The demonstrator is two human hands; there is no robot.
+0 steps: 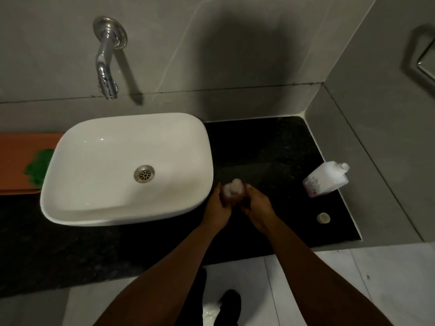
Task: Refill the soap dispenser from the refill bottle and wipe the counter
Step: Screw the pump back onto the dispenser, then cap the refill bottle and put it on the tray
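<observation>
A small soap dispenser [233, 189] with a pale pump top stands on the black counter [270, 147], just right of the white basin. My left hand [220, 209] wraps its left side and my right hand [257, 208] wraps its right side, so its body is mostly hidden. The white refill bottle [326, 180] stands uncapped near the right wall. Its round cap [323, 218] lies on the counter in front of it. A green cloth [38, 169] lies on an orange tray at the far left.
The white basin [70, 208] fills the middle left, with a chrome tap [106, 74] on the wall above it. The orange tray [21, 156] sits left of the basin. Grey tiled walls close the back and right. White floor tiles and a dark shoe [229, 304] show below.
</observation>
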